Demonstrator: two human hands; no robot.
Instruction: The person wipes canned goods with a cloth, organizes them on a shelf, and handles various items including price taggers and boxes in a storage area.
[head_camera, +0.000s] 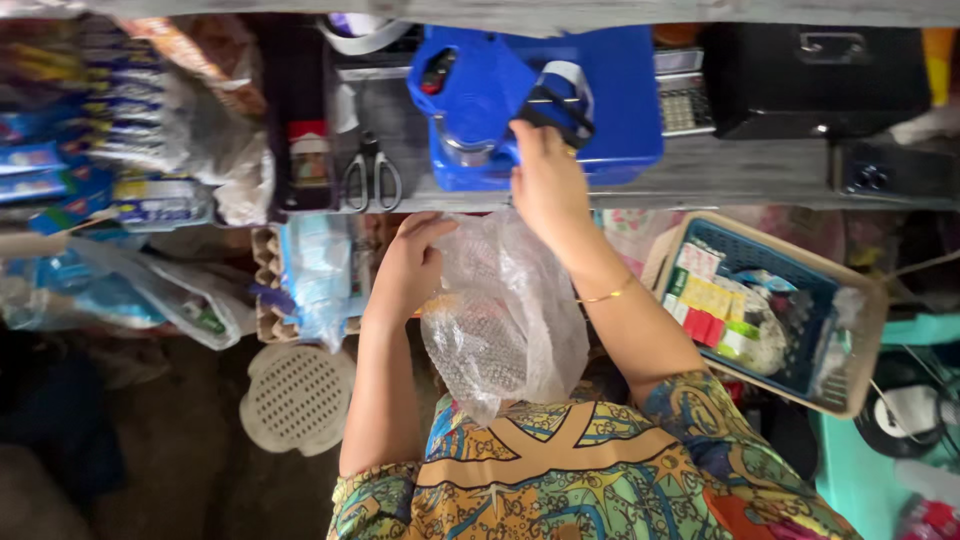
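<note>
My left hand (408, 262) grips the upper left side of a clear plastic bag (505, 320), which hangs in front of my patterned shirt. The bag is crumpled and holds something pale and bumpy that I cannot make out. My right hand (545, 178), with a thin gold bracelet at the wrist, reaches over the bag's top. Its fingers close on the black handle of a blue plastic device (610, 90) on the grey counter (730, 175).
On the counter lie scissors (372, 178), a calculator (685, 98) and a black box (812, 75). At the right stands a blue basket (800, 345) of small packets. Snack packs and plastic bags (130, 120) crowd the left. A white perforated round thing (298, 397) lies below.
</note>
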